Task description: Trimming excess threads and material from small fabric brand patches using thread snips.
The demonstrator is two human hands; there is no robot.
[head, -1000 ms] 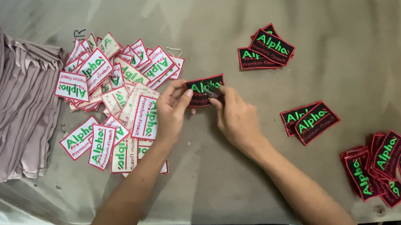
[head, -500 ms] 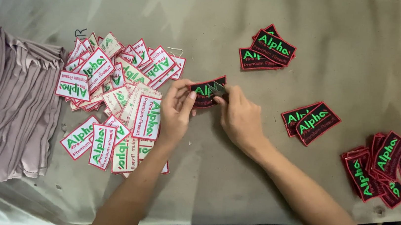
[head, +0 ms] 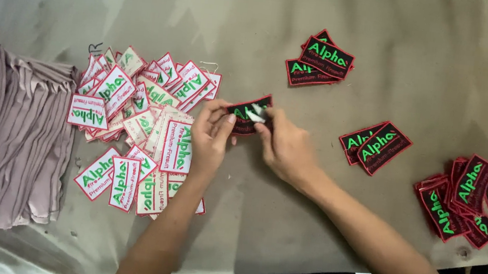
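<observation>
Both my hands meet at the middle of the table over one black patch (head: 248,111) with a red border and green lettering. My left hand (head: 211,136) pinches its left end. My right hand (head: 282,144) grips its right end, and a small white strip peels up from the patch between my right fingers. The patch lies just off the right edge of a heap of white patches (head: 136,126) with red borders and green lettering, which my left hand rests over.
Black patches lie in small piles: one at the back (head: 321,63), one to the right (head: 376,145), a bigger one at far right (head: 470,200). A stack of folded mauve cloth (head: 5,136) fills the left side. The grey table (head: 387,37) ends near my body.
A white strip has lifted from the black patch under my right fingers. Both hands stay in nearly the same spot; the piles have not moved.
</observation>
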